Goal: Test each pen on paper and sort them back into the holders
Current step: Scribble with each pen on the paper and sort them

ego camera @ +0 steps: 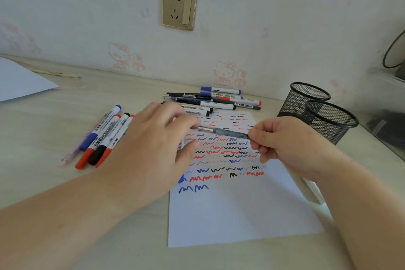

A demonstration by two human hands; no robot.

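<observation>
I can read "WHITEBOARD" on the barrel of the blue-capped marker [101, 127] lying left of my left hand, and again on the black-capped marker [110, 137] beside it. The far pile shows "WHITEBOARD" on a marker [197, 108] just beyond my fingers. Smaller print on these barrels is too blurred to read.

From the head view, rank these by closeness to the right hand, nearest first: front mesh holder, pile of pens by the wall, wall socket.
From the right hand:
1. Front mesh holder, just right of it.
2. Pile of pens, beyond and left, by the wall.
3. Wall socket, high on the wall.
</observation>
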